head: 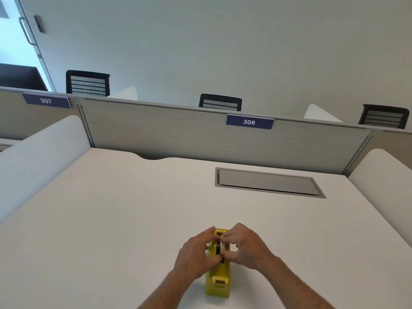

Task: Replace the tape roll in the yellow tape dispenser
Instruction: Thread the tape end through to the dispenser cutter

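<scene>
The yellow tape dispenser [218, 279] stands on the white desk [111, 219] near its front edge, cutter end toward me. A tape roll [219, 247] with a dark core sits upright in the dispenser's slot. My left hand [196, 253] grips the dispenser's left side, thumb and fingers reaching over to the roll. My right hand [245, 248] comes in from the right, fingertips pinching the roll from that side. Both hands hide most of the roll and the dispenser's middle.
A grey cable hatch [267, 182] is set flush into the desk at the back right. A grey partition [178, 130] labelled 306 closes the back, with white side dividers [40, 157] left and right. Black chairs [220, 101] stand beyond it.
</scene>
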